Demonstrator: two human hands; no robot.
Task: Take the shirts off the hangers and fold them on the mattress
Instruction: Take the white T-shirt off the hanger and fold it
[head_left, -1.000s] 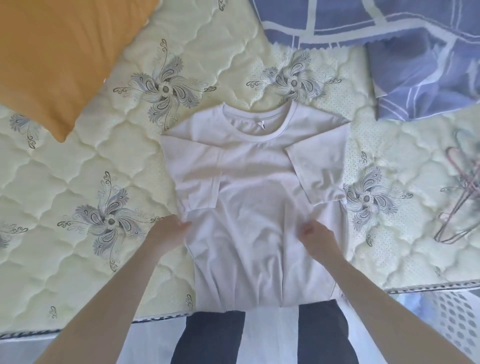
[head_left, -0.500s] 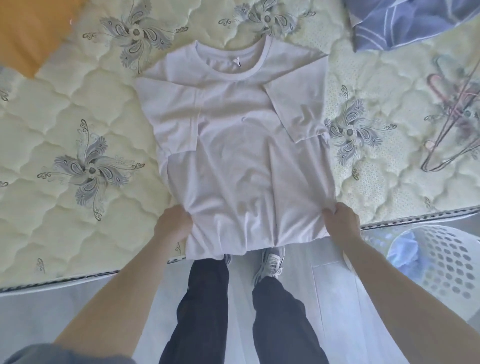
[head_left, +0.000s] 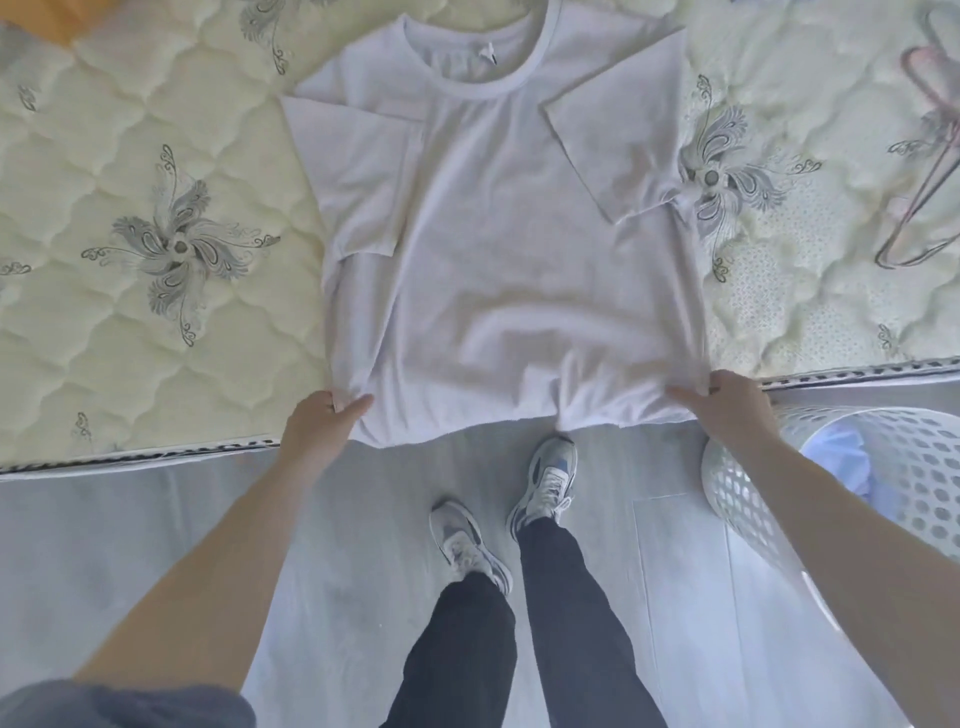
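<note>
One shirt (head_left: 509, 249), two hands: left hand (head_left: 322, 421) and right hand (head_left: 727, 405) each pinch a hem corner. A second ago both held it higher up.

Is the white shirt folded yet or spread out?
Partly folded: on the white shirt both sleeves lie turned in over the front, but the body is unfolded, hem corners pinched by left hand and right hand.

I am watching through a single wide-angle camera on the wearer's head, facing forward and steeply down. It is looking closely over the near edge of the mattress (head_left: 156, 364), taking in the floor (head_left: 353, 545) and shoes (head_left: 550, 470) nearest.
</note>
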